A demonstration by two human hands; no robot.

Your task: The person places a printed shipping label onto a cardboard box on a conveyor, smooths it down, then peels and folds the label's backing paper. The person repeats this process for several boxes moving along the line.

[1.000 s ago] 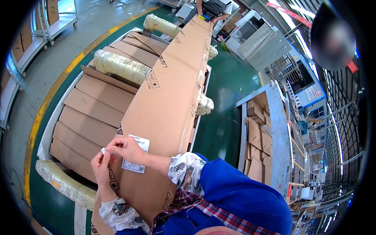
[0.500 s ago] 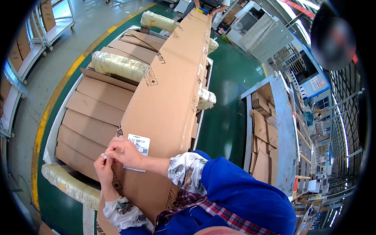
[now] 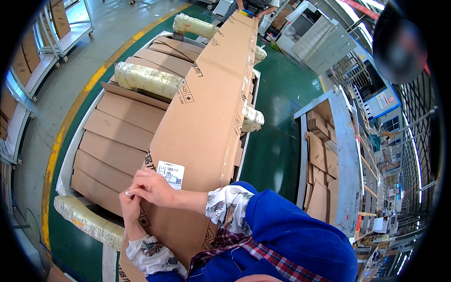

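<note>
My right hand (image 3: 152,188) reaches across a long cardboard package (image 3: 197,136), its thumb and forefinger pinched at a small white piece (image 3: 129,192). My left hand (image 3: 130,207) is closed at that same piece from below, fingertips meeting the right hand's. Both hands are over the package's near left part, just below a white printed label (image 3: 170,173). The package rests across padded bars (image 3: 148,80) above a rack of flat cardboard sheets (image 3: 110,150).
A co-worker's hand (image 3: 258,14) is at the package's far end, beside a blue and yellow object. Trolleys with boards (image 3: 30,58) stand at the left. At the right is a metal-framed rack (image 3: 350,178) holding cardboard, with machinery beyond. A yellow floor line (image 3: 73,117) runs along the left.
My hands sit a little lower against the label, which shows more fully. The small white piece is less visible between my fingers. The view has shifted slightly.
</note>
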